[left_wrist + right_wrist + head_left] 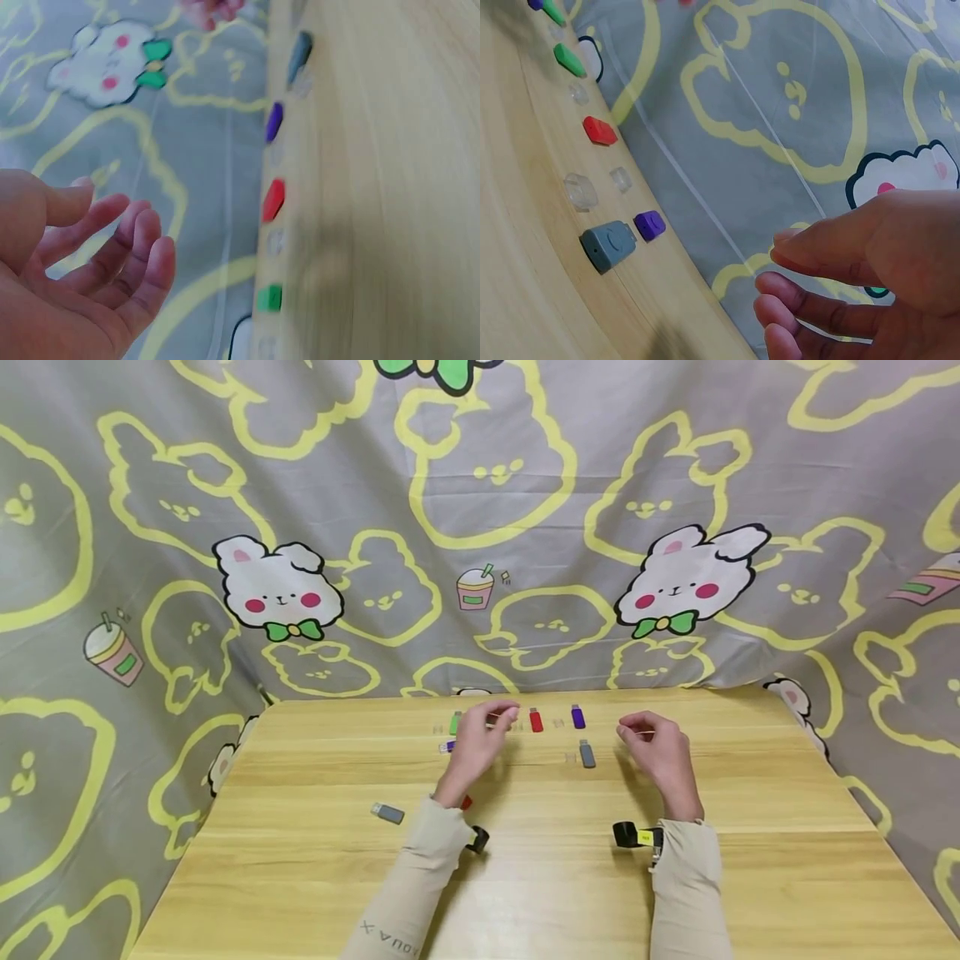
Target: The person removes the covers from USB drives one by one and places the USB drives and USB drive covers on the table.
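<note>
My left hand (478, 745) hovers above the table among small USB sticks, fingers loosely bent, holding nothing. My right hand (662, 758) hangs in the air right of the grey stick (587, 754), its fingers relaxed and empty. In the back row lie a green stick (455, 723), a red stick (536, 720) and a purple stick (577, 717), with clear caps (580, 192) beside them. Another purple stick (447, 747) lies left of my left hand, partly hidden. A second red item (467, 802) shows beside my left wrist, mostly covered.
Another grey stick (388, 813) lies on the wooden table (300, 877), left of my left forearm. A patterned curtain (480, 468) hangs behind the table's back edge and at both sides.
</note>
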Demonstrator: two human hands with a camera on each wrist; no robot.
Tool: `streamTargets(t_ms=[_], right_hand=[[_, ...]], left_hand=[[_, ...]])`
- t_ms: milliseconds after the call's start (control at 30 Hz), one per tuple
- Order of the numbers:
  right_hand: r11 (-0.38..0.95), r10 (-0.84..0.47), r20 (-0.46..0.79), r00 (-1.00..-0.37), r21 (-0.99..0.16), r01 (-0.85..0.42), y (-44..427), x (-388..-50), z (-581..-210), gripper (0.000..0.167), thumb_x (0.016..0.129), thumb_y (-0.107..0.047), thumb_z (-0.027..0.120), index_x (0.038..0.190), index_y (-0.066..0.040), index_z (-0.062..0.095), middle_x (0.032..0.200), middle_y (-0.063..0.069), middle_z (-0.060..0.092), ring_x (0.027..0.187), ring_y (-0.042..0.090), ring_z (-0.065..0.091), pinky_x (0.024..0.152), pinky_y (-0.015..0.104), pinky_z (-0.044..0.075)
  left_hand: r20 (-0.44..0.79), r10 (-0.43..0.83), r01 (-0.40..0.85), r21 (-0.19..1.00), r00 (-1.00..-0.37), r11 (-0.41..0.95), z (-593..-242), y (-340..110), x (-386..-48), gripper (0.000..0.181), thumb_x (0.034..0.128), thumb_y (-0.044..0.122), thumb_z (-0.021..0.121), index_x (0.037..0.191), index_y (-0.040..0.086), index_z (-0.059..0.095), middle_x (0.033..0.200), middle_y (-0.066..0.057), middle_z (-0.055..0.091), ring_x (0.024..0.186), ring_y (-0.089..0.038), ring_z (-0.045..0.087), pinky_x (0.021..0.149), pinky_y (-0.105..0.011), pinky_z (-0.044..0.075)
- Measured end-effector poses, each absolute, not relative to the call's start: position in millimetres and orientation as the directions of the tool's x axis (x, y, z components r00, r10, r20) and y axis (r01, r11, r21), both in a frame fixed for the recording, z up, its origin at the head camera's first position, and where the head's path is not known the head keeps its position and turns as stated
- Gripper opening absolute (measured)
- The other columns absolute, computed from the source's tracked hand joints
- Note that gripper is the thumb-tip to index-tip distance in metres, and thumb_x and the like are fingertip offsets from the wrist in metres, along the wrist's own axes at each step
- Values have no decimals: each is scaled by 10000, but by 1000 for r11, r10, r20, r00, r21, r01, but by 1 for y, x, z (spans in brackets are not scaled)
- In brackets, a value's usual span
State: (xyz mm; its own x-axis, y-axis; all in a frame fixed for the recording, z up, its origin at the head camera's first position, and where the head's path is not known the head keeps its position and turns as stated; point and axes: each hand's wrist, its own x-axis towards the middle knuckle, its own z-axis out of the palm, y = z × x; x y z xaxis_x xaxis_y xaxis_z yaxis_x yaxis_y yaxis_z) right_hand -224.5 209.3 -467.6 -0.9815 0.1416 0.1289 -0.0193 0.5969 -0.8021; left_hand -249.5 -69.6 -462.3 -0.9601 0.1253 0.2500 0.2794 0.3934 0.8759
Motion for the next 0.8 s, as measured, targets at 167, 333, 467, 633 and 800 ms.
streamTargets(t_ms=[167,333,467,633,800], right_hand=[[607,133,150,-980,-793,-39,203,-226,-467,191,976,-130,693,1091,18,733,1014,181,727,956,326,679,743,259,513],[615,98,166,-981,-785,-72,197,-226,-467,191,978,-113,683,1097,31,725,1007,188,723,964,342,678,771,322,527],[616,89,171,-981,-783,-81,193,-226,-467,182,979,-102,681,1097,30,723,996,183,717,957,341,675,764,327,526],[617,82,183,-980,-781,-95,186,-226,-468,174,973,-97,689,1093,23,728,977,166,719,942,330,677,756,311,525],[606,38,232,-972,-779,-162,170,-226,-468,159,969,-84,693,1087,15,733,971,149,725,939,329,680,777,339,535]], left_hand=[[282,3,269,911,-959,314,-461,-104,-239,252,1043,173,627,1188,-10,723,1060,-177,739,965,-403,699,798,-394,616],[298,-107,259,924,-948,281,-465,-133,-230,220,1033,139,641,1152,-19,736,1007,-183,738,928,-415,689,745,-253,585],[297,-150,255,935,-943,248,-467,-151,-228,221,1032,108,633,1159,-48,726,1010,-217,728,896,-399,675,751,-300,601],[280,-186,231,941,-942,246,-466,-168,-230,253,1043,106,611,1184,-84,701,1037,-259,713,917,-405,666,794,-421,610],[224,-207,178,959,-952,222,-453,-175,-223,248,1047,50,582,1178,-140,674,1051,-322,688,956,-486,641,807,-442,609]])
